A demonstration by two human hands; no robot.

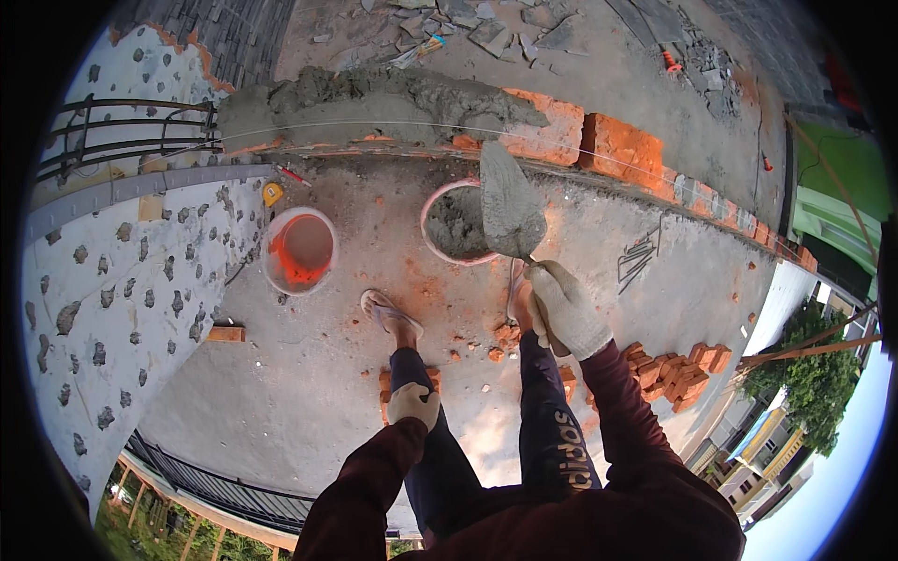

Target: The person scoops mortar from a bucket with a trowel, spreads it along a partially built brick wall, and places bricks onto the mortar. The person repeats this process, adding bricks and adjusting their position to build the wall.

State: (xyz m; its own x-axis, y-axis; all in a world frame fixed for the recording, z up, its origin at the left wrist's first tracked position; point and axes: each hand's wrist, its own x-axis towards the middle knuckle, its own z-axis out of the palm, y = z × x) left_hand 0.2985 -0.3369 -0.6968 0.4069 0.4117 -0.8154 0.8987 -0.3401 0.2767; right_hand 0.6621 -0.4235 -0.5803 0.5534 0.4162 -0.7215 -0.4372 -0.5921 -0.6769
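Observation:
My gloved right hand (564,307) is closed round the handle of a pointing trowel (513,201). Grey mortar coats the blade, which covers part of the rim of a bucket of mortar (454,222) on the floor. Beyond the blade runs a low brick wall (622,148), its left stretch topped with a thick bed of wet mortar (374,103). A thin string line passes along the wall. My gloved left hand (413,404) rests on my left knee with its fingers curled; whether anything is in them is hidden.
A second bucket (301,251) with reddish water stands at left, near a yellow tape measure (272,194). Stacked bricks (678,376) lie at right, with bent metal rods (638,257) nearer the wall. Steel bars (131,126) jut out at left. Brick crumbs dot the floor.

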